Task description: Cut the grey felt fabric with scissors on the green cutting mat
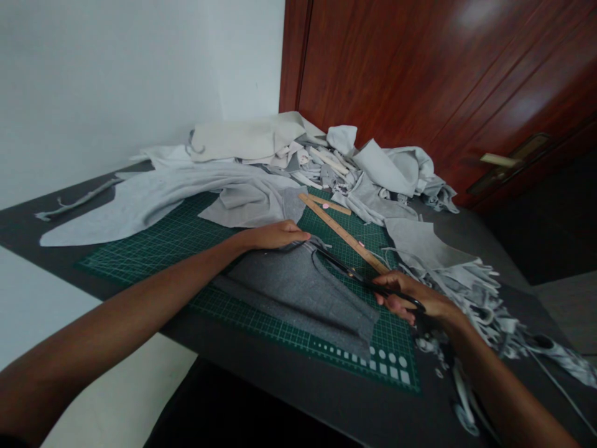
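Observation:
A dark grey fabric piece (293, 292) lies flat on a green cutting mat (153, 249). My left hand (277, 235) holds down its far edge, which lifts slightly by my fingers. My right hand (410, 297) grips black-handled scissors (359, 277), whose long blades reach left to the fabric's upper edge near my left hand. The blade tips seem to sit at the cloth, though the exact contact is hard to see. A wooden ruler (345, 233) lies on the mat just beyond the scissors.
Light grey cloth (140, 208) and a heaped pile of offcuts (317, 162) cover the far table. Shredded grey strips (466, 298) lie right of my right hand and spill over the dark table (280, 392). A wooden door (420, 81) with a handle (499, 160) stands behind.

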A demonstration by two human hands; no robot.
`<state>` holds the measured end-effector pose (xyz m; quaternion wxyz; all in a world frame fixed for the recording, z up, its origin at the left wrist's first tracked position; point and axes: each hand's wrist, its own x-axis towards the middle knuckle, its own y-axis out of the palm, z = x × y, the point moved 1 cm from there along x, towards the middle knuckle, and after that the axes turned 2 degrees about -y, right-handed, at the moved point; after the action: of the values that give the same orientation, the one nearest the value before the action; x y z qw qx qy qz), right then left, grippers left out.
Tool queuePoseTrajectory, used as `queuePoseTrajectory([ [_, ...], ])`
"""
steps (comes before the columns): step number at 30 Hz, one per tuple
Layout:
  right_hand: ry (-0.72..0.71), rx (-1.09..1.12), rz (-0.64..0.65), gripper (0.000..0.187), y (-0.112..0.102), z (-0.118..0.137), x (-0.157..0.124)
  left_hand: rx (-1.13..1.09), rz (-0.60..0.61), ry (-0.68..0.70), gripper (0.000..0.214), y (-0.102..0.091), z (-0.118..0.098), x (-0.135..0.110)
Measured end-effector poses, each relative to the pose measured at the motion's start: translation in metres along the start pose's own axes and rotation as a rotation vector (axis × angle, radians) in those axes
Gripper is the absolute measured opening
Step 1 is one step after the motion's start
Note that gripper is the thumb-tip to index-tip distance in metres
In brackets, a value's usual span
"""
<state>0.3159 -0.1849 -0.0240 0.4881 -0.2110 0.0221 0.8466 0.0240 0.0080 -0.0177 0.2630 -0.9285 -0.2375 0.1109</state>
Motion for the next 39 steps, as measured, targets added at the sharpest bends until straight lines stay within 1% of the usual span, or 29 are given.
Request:
queuePoseTrajectory([
  [4,0.005,0.046,-0.027,0.055,0.001,-0.004,0.0,0.004,0.001,0.001,0.049,0.0,0.001,0.0],
  [6,-0.004,0.044,-0.026,0.054,0.0,-0.006,0.001,0.009,0.005,0.04,0.043,-0.001,0.0,0.001],
  [9,-0.012,0.044,-0.027,0.051,-0.001,-0.007,0.0,0.011,0.02,0.125,0.029,-0.003,0.0,0.002],
  [10,-0.012,0.046,-0.028,0.05,-0.001,-0.008,0.0,0.01,0.025,0.142,0.027,-0.004,0.001,0.002],
  [15,-0.009,0.048,-0.038,0.047,0.0,-0.007,0.0,0.006,0.053,0.149,0.035,-0.009,0.005,0.004],
  [21,0.02,0.042,-0.051,0.048,0.002,-0.003,0.0,-0.032,0.103,0.138,0.026,-0.01,0.004,0.004],
  [31,0.031,0.06,-0.043,0.05,0.002,0.0,0.0,-0.016,0.105,0.14,0.027,-0.008,0.008,0.006],
  [39,0.034,0.06,-0.055,0.048,0.003,0.0,-0.001,-0.076,0.108,0.141,0.026,-0.008,0.004,0.004],
])
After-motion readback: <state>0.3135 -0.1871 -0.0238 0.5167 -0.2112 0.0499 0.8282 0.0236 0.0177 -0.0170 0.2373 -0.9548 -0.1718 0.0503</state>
